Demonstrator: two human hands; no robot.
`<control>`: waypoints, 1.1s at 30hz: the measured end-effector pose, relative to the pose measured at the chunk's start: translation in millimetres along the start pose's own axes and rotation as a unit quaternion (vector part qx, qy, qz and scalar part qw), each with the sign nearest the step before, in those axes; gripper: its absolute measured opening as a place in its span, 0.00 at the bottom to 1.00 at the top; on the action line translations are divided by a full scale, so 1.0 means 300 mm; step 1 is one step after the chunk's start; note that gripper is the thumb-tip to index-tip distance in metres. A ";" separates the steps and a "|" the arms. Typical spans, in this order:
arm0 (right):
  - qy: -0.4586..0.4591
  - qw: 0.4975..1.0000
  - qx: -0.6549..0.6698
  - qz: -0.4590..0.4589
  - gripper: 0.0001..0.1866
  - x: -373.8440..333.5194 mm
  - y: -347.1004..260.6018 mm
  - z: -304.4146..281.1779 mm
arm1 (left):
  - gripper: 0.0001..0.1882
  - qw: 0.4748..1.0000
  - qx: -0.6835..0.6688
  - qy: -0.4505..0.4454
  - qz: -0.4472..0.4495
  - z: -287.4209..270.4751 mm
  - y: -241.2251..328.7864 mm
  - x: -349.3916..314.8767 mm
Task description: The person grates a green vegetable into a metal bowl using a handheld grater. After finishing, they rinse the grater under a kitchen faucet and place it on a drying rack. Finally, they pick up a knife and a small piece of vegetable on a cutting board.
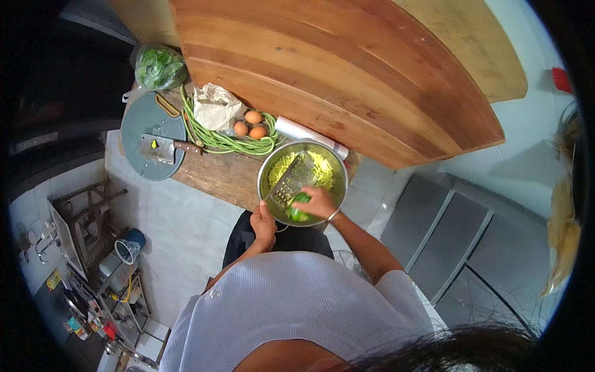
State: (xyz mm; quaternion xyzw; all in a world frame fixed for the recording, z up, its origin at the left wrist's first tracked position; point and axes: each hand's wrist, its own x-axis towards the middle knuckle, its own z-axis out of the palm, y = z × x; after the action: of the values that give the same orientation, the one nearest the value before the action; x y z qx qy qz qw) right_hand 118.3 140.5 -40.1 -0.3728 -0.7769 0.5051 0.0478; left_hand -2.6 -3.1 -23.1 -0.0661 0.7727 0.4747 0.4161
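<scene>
A metal bowl [263, 180] stands at the near edge of the wooden table, with pale yellow-green shreds [321, 170] inside. Slanting across it is a flat metal grater [291, 181], its near end toward me. My left hand [264, 224] is closed on that near end at the bowl's rim, thumb on top. In my right hand [317, 203] is a bright green piece of vegetable [299, 212], held at the lower part of the grater; its exact kind is unclear. The fingers are wrapped over it and partly hide it.
Left on the table [207, 175], a cleaver [164, 147] lies on a round grey board [133, 139]. Long green beans [197, 133], brown eggs [257, 132], a cloth bag [217, 106] and a plastic-wrap roll [310, 135] sit behind. Large wooden boards [347, 68] lean at the back.
</scene>
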 end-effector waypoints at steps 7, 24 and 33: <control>0.071 0.989 -0.081 0.102 0.21 0.093 0.136 -0.028 | 0.22 0.998 0.041 -0.009 0.053 -0.006 -0.038 0.011; 0.070 0.990 -0.019 0.123 0.20 0.072 0.079 -0.039 | 0.22 0.985 0.085 0.024 0.145 0.001 -0.078 0.050; 0.179 0.975 -0.113 0.067 0.21 0.113 0.170 0.001 | 0.22 0.999 0.028 0.000 0.037 0.004 -0.002 -0.011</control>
State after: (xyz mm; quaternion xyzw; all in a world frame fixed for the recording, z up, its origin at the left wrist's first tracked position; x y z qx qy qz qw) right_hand 121.0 172.3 -92.3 -0.5111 -0.7813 0.3411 0.1097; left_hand 0.6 -3.5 -21.3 -0.0259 0.7878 0.4681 0.3995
